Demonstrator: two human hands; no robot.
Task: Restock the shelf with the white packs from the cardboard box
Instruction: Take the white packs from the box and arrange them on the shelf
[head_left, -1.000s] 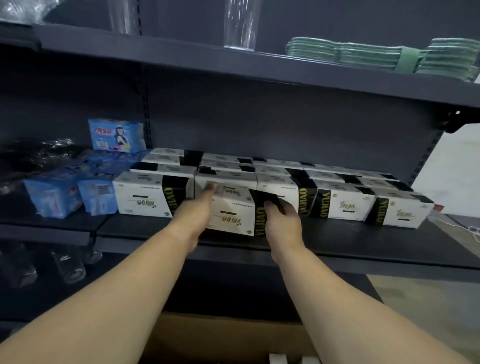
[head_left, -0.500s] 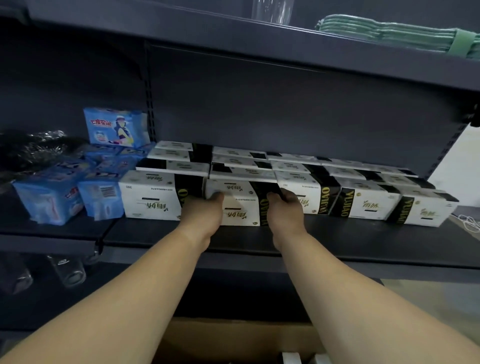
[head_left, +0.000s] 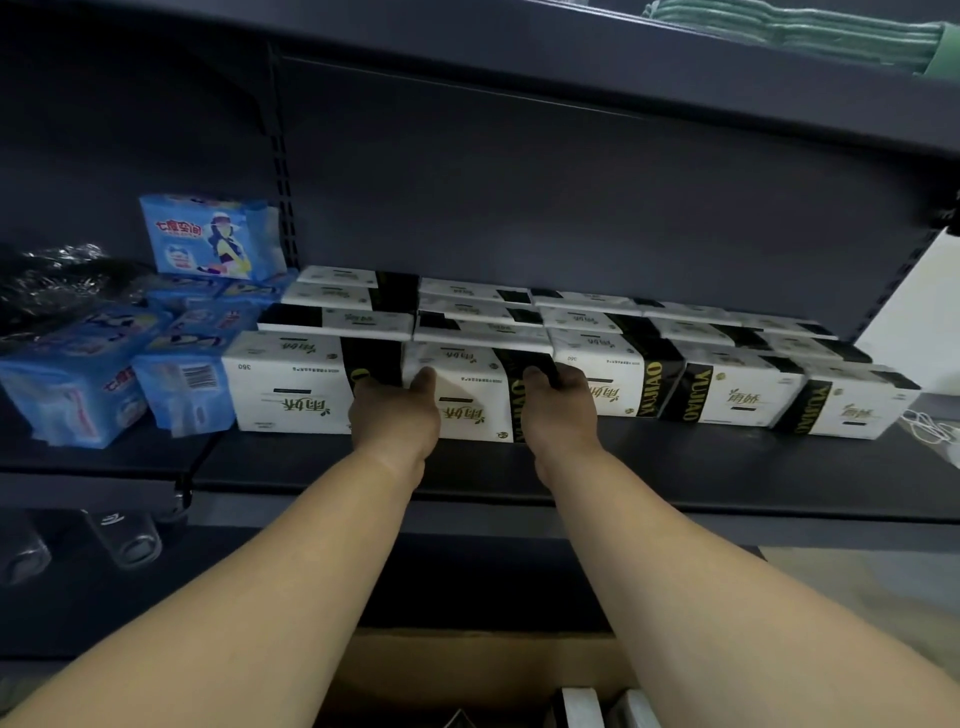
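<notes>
I see both hands gripping 1 white pack (head_left: 470, 397) that stands in the front row of the dark shelf (head_left: 675, 467). My left hand (head_left: 396, 415) clamps its left end, thumb on the front face; my right hand (head_left: 558, 410) clamps the right end, fingers curled over the black band. More white packs touch it on both sides and fill the rows behind. Blue packs (head_left: 130, 364) sit at far left. The cardboard box (head_left: 467, 670) lies below, near me.
</notes>
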